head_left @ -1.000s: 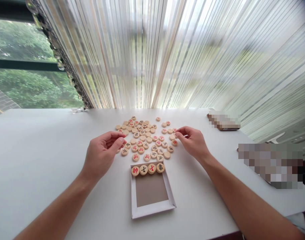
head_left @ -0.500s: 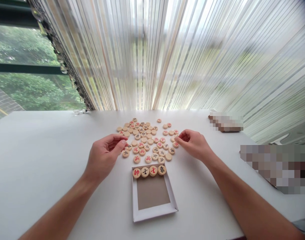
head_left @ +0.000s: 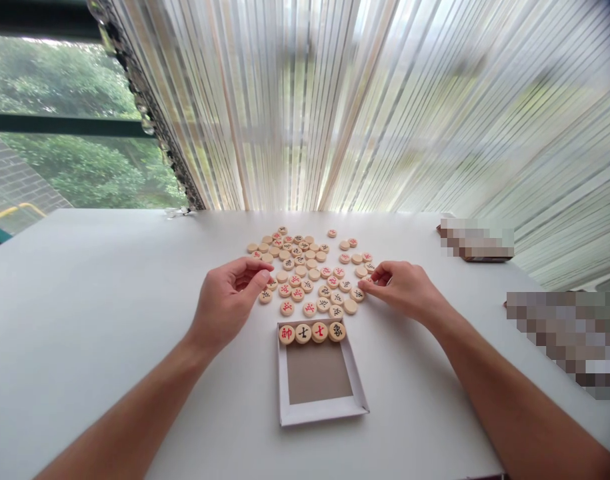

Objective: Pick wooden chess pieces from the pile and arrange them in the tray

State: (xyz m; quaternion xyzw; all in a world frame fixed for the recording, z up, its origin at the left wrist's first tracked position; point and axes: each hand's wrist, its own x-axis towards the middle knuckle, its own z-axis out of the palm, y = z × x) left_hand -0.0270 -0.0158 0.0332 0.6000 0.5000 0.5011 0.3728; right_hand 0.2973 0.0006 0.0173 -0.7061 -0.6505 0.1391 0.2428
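Observation:
Many round wooden xiangqi pieces (head_left: 299, 271) lie scattered on the white table, some showing red or black characters, others blank side up. My left hand (head_left: 237, 290) hovers at the near left edge of the pieces, fingers loosely curled, a small gap between thumb and index finger, holding nothing visible. At the right edge, my right hand (head_left: 402, 288) has thumb and fingers closed around a red-marked piece (head_left: 367, 281), partly hidden by the fingertips. Between my arms sits a shallow white box (head_left: 325, 412); a row of pieces (head_left: 303, 333) lines its far end, characters facing up.
Two blurred-out objects lie on the right, a farther one (head_left: 477, 241) and a nearer one (head_left: 569, 340). A string curtain (head_left: 305, 120) hangs beyond the far table edge. A window (head_left: 65, 127) with trees outside is at the left.
My right hand has come down and nearer, onto a red-marked piece at the right edge. My left hand has barely moved among the pieces. The whole view has shifted slightly.

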